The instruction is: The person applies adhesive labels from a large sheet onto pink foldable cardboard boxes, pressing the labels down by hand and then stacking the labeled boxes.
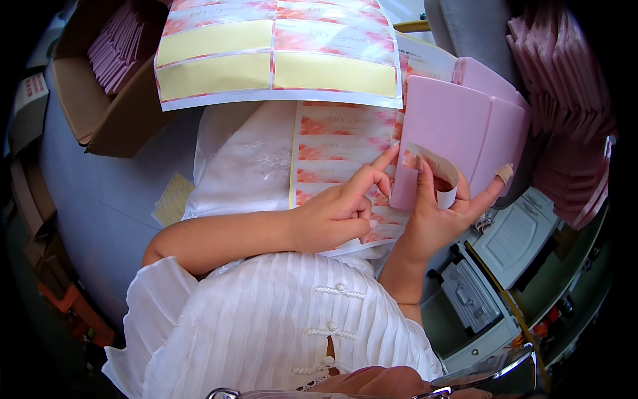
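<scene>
A curled sticker label (432, 161), white with a pink-red print, is pinched in my right hand (444, 216) between the thumb and the fingers. One end of it lies against a flat pink case (446, 113). The right index finger, with a beige wrap on its tip, stretches along the case's right side. My left hand (345, 207) holds nothing; its index finger reaches out to the case's left edge while other fingers curl loosely. Under the left hand lies a sheet of pink-red printed labels (335, 123).
A second label sheet (216, 73), partly peeled to its yellow backing, lies beyond. More pink cases are stacked at the right (561, 73) and fill a cardboard box (109, 126) at the far left. White drawers (522, 226) stand low on the right. A yellow scrap (173, 199) is at the left.
</scene>
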